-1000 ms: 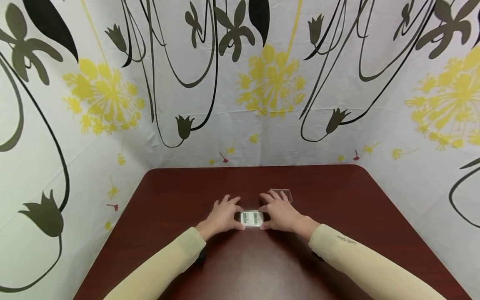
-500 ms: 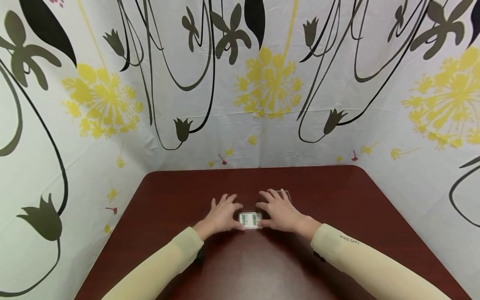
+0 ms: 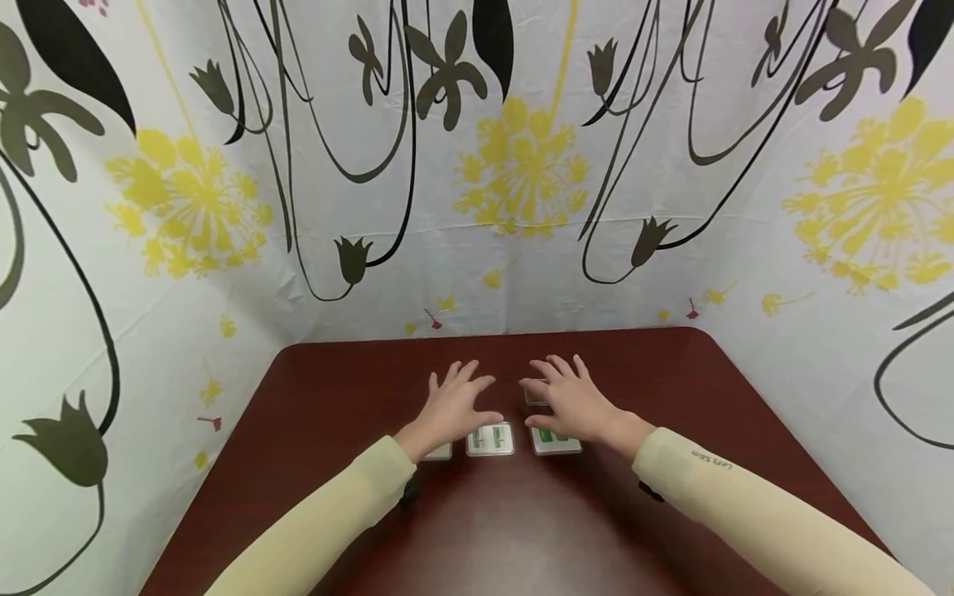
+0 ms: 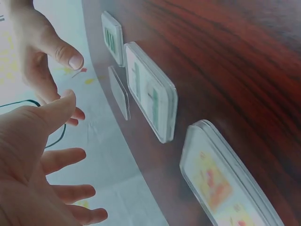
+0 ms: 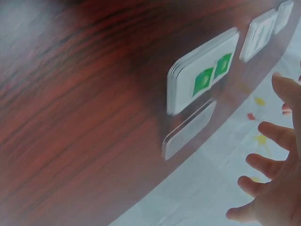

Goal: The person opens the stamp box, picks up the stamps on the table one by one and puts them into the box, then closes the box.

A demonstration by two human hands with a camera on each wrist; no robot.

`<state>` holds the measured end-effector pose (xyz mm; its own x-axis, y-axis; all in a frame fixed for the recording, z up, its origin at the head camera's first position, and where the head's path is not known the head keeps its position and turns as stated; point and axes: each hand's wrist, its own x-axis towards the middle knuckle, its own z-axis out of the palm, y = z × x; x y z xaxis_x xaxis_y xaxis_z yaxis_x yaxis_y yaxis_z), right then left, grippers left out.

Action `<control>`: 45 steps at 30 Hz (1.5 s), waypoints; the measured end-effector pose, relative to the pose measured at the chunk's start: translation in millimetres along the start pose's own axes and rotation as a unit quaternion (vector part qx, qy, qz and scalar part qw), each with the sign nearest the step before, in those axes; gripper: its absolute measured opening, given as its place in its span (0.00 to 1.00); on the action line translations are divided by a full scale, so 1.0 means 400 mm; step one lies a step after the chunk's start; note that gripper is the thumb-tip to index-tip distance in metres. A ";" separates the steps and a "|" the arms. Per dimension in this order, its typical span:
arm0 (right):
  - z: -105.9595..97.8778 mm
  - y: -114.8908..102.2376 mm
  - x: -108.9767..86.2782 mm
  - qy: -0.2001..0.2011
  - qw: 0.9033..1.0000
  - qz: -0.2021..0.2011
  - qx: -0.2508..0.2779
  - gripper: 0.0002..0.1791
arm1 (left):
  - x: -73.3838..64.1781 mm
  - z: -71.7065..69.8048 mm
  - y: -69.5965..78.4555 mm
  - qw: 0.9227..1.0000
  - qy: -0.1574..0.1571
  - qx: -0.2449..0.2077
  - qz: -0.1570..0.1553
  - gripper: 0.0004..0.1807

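Observation:
Three flat clear plastic cases with white printed inserts lie in a row on the table. The middle case (image 3: 490, 440) carries two green-printed panels. On the right, a case (image 5: 204, 70) shows two bright green pictures; on the left, a case (image 4: 214, 179) has yellow and red ones. A thin clear rectangular plate (image 5: 188, 132) lies behind the right case. My left hand (image 3: 450, 410) hovers over the gap between the left and middle cases, fingers spread, holding nothing. My right hand (image 3: 577, 406) is likewise spread above the right case and clear plate, partly hiding both.
The dark red-brown wooden table (image 3: 492, 521) has rounded far corners. A white curtain (image 3: 522, 281) with grey plant and yellow flower prints hangs close around its back and sides.
Both hands have let go of the middle case's edges, risen and moved apart. The left and right cases, hidden earlier, now show beside it.

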<state>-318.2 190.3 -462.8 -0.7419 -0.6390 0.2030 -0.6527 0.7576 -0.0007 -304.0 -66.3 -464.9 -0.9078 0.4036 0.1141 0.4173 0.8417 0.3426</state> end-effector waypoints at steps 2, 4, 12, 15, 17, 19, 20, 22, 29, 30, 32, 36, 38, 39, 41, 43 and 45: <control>-0.001 0.014 -0.001 0.004 1.000 0.002 -0.002 0.37 | 0.011 0.004 0.005 1.000 0.001 0.002 -0.004 0.41; 0.000 0.028 -0.002 0.004 1.000 0.006 -0.005 0.38 | 0.022 0.009 0.011 1.000 0.001 -0.002 -0.006 0.41; 0.020 0.098 -0.011 -0.011 0.999 0.036 -0.014 0.40 | 0.078 0.032 0.040 1.000 0.000 -0.017 -0.009 0.42; 0.033 0.126 -0.015 -0.016 0.999 0.047 -0.017 0.40 | 0.100 0.048 0.046 1.000 -0.001 -0.020 -0.014 0.42; 0.040 0.140 -0.019 -0.019 0.998 0.052 -0.014 0.40 | 0.111 0.058 0.049 1.000 -0.003 -0.020 -0.017 0.42; 0.045 0.152 -0.021 -0.022 0.998 0.059 -0.005 0.41 | 0.120 0.068 0.051 1.000 -0.007 -0.023 -0.019 0.43; 0.047 0.158 -0.022 -0.023 0.998 0.062 0.003 0.41 | 0.124 0.072 0.052 0.999 -0.009 -0.027 -0.020 0.43; 0.053 0.169 -0.023 -0.028 0.997 0.071 0.013 0.42 | 0.130 0.079 0.051 0.999 -0.013 -0.037 -0.020 0.43; 0.081 0.209 -0.022 -0.044 0.994 0.096 0.037 0.42 | 0.152 0.111 0.034 0.997 -0.034 -0.050 -0.041 0.44; 0.085 0.214 -0.023 -0.048 0.993 0.102 0.038 0.42 | 0.156 0.118 0.032 0.997 -0.038 -0.050 -0.044 0.44; 0.090 0.221 -0.026 -0.057 0.991 0.115 0.043 0.42 | 0.165 0.133 0.029 0.996 -0.044 -0.052 -0.049 0.44; 0.098 0.231 -0.030 -0.072 0.988 0.127 0.043 0.42 | 0.181 0.157 0.027 0.995 -0.064 -0.047 -0.063 0.45; 0.100 0.234 -0.029 -0.069 0.989 0.127 0.044 0.41 | 0.187 0.158 0.028 0.995 -0.066 -0.043 -0.066 0.45; 0.101 0.236 -0.027 -0.066 0.989 0.125 0.043 0.41 | 0.191 0.159 0.028 0.995 -0.067 -0.039 -0.066 0.45; 0.100 0.237 -0.023 -0.063 0.989 0.125 0.045 0.40 | 0.197 0.158 0.027 0.996 -0.064 -0.030 -0.061 0.44; 0.099 0.238 -0.020 -0.062 0.989 0.126 0.049 0.39 | 0.201 0.157 0.029 0.996 -0.064 -0.024 -0.056 0.43; 0.100 0.240 -0.018 -0.064 0.988 0.128 0.052 0.39 | 0.204 0.158 0.030 0.996 -0.067 -0.018 -0.049 0.43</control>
<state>-381.6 262.3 -503.4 -0.8936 -0.4451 0.0576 -0.4487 0.8830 -0.1378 -370.3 -0.6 -510.6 -0.9293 0.3663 -0.0460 0.3229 0.8668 0.3799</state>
